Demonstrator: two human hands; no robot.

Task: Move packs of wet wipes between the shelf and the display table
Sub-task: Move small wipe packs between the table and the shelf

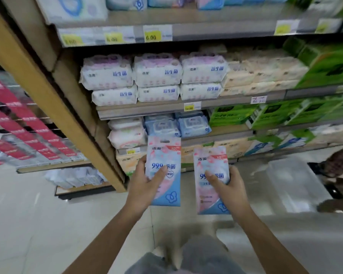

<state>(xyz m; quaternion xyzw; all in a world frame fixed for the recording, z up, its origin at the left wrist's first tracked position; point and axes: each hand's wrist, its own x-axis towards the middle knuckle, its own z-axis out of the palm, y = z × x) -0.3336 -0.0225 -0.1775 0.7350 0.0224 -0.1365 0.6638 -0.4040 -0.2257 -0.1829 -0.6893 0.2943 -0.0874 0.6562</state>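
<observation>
Wet wipes packs: two in hand, held upright, print toward the person, in front of the shelf (186,109); left hand (145,182) grips the left pack (164,165), thumb across its face; right hand (226,184) grips the right pack (210,167) likewise; one pack per hand, probably to carry both in one trip; display table not in view.

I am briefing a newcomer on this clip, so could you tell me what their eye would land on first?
The left hand and right hand each hold up a pink-and-blue wipes pack mid-frame, the left pack slightly higher than the right pack. Behind them, stacked white packs fill a shelf, with green boxes to their right.
</observation>
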